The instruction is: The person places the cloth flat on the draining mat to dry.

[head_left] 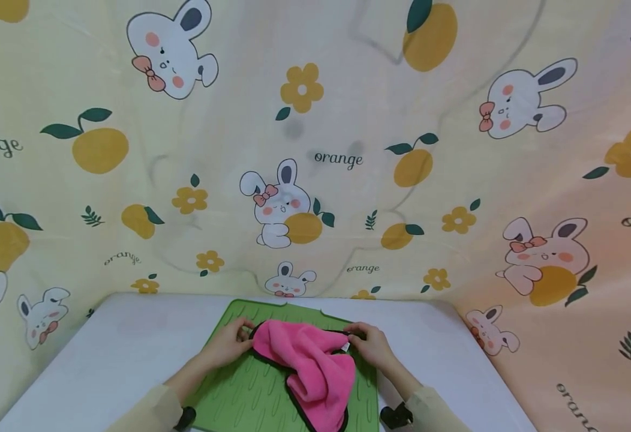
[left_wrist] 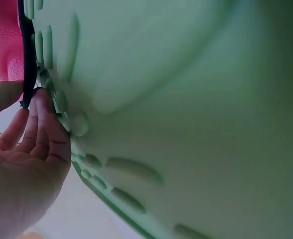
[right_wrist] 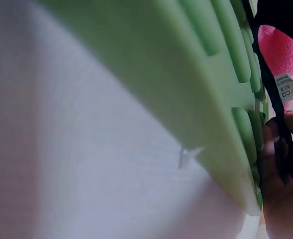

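A pink cloth [head_left: 315, 366] with black edging lies rumpled over a green ridged mat [head_left: 240, 396], its lower part folded and twisted. At its upper left corner my left hand [head_left: 231, 343] pinches the black edge between thumb and fingers; the left wrist view shows this hand [left_wrist: 32, 139] close up beside the mat's ridges. My right hand [head_left: 370, 345] pinches the opposite upper corner, near a small white label [head_left: 345, 347]. In the right wrist view the printed label [right_wrist: 289, 88] hangs by the black trim, above the fingers of the right hand [right_wrist: 281, 194].
The mat lies on a white table [head_left: 148, 336] that reaches out on both sides. Behind the table hangs a curtain [head_left: 348, 210] printed with rabbits, oranges and flowers. Black bands [head_left: 396, 415] sit at both wrists.
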### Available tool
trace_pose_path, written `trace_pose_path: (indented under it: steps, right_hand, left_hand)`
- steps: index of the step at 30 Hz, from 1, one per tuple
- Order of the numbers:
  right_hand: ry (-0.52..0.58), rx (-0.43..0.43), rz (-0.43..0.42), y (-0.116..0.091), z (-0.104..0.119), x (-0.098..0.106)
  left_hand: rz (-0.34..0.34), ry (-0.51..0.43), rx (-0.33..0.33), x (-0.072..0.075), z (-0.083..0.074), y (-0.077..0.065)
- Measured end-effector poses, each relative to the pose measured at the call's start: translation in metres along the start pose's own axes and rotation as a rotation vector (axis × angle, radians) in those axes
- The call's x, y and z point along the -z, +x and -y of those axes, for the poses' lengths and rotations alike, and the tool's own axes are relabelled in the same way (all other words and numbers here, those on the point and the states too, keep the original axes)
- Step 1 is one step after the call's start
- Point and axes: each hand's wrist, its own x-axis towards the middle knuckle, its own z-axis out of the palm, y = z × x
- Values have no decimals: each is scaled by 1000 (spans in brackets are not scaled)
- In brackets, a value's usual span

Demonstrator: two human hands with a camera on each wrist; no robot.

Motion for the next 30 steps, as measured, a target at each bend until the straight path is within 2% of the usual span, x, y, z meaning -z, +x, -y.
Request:
trace_pose_path:
  steps: [4,8,11,17,25,30]
  right_hand:
    - [-1,7,8,-1,-2,0]
    - [8,0,-3,-2,-1,1]
    - [17,-12,-16,-2,-1,3]
    - [2,-18,-34,-2,-3,7]
    - [-6,-41,-65,4,-7,11]
    - [-11,-52,-73,7,-9,14]
  left_hand:
    - [13,-15,-15,1,3,0]
    - [3,-33,20,2,2,3]
    - [-19,-24,35,3,1,7]
    - [-90,11,15,5,-3,14]
    - [-151,-115,27,3,-1,30]
    - [-206,-89,9,6,-1,41]
